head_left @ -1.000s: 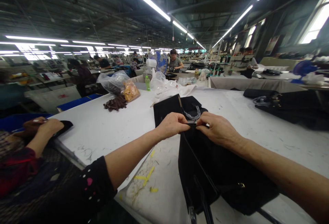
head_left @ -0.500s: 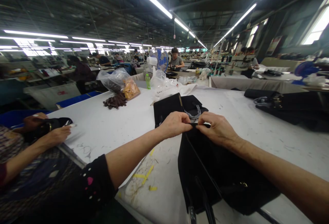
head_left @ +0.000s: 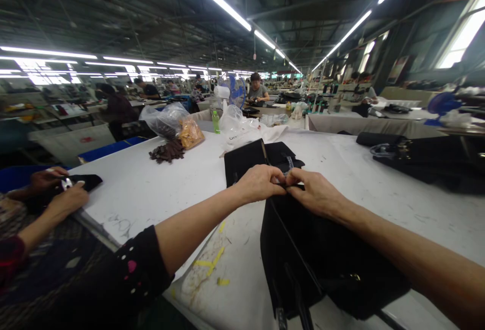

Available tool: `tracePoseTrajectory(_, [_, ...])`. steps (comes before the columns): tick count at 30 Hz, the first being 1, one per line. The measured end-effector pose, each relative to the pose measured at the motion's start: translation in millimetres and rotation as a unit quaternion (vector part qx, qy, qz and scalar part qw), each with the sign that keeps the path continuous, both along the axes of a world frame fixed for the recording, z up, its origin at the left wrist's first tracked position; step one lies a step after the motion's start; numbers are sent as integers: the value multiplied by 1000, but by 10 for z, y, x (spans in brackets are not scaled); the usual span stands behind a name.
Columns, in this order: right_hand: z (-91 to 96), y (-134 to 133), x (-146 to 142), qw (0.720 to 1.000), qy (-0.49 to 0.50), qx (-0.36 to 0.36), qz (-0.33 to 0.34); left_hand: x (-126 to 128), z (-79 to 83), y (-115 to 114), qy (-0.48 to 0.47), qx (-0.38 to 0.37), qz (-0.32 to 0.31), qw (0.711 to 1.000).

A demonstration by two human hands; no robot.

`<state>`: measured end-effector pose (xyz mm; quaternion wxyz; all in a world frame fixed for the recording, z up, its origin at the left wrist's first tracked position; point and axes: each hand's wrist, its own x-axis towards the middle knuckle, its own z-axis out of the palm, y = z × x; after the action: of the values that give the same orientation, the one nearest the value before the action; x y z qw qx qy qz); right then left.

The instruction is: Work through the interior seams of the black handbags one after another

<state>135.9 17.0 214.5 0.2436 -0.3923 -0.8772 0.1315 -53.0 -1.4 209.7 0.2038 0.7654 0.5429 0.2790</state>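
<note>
Grip is clenched on both sides: my left hand [head_left: 259, 183] and right hand [head_left: 314, 193] pinch the top edge of the black bag [head_left: 322, 264], which slumps from my grip back toward me on the scuffed white worktop [head_left: 151, 193]. Its limp, matte material could, I judge, slip out of so narrow a pinch.

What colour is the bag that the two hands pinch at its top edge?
The bag is black; the head view shows it.

Both arms reach forward, left hand [head_left: 259, 182] and right hand [head_left: 312, 192] pinched, fingertips meeting.
</note>
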Motion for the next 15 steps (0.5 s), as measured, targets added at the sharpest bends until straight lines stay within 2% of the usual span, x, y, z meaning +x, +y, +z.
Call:
tracePoseTrajectory(3, [61, 60, 76, 985, 58, -158, 33, -11, 25, 22, 34, -4, -1, 999])
tracePoseTrajectory(5, [66, 88, 139, 975, 59, -215, 21, -27, 9, 29, 24, -13, -1, 1000])
tracePoseTrajectory(11, [11, 79, 185, 985, 19, -173, -14, -46, -61, 53, -32, -33, -27, 999])
tracePoseTrajectory(15, [0, 88, 164, 980, 34, -187, -52, -30, -76, 84, -81, -65, -78, 992])
